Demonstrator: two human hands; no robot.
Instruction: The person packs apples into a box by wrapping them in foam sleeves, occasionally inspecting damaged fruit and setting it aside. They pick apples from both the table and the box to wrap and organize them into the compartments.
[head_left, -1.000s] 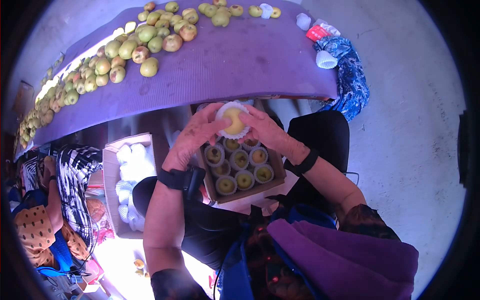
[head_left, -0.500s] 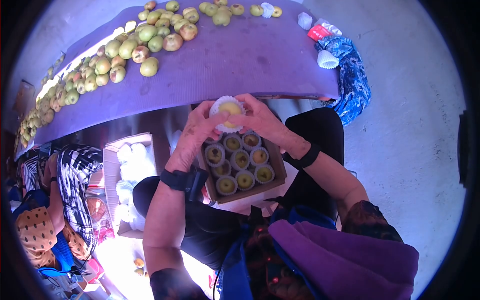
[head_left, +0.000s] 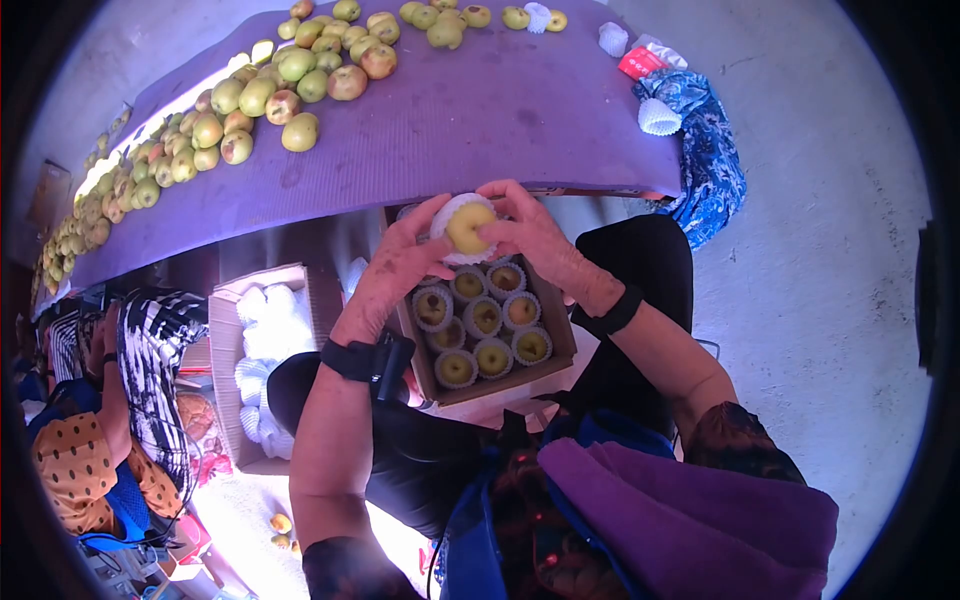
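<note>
A yellow-green apple (head_left: 468,228) in a white foam net (head_left: 447,215) is held between both hands, above the back edge of a cardboard box (head_left: 505,384). My left hand (head_left: 405,250) wraps the apple's left side. On its right side, the fingers and thumb of my right hand (head_left: 525,232) grip it. Below, the box holds several apples (head_left: 492,357) in foam nets, set in rows with their tops up. The hands and the held apple hide part of the box's far end.
Many loose apples (head_left: 257,97) lie on the purple-covered table (head_left: 450,120). Foam nets (head_left: 658,117) and a blue patterned cloth (head_left: 712,165) are at its right end. A carton (head_left: 226,400) of white foam nets stands at left, beside a seated person (head_left: 80,460).
The held apple has turned in its net and shows more of its yellow surface. My left fingers have spread along the net, and the left thumb has moved off the apple's front.
</note>
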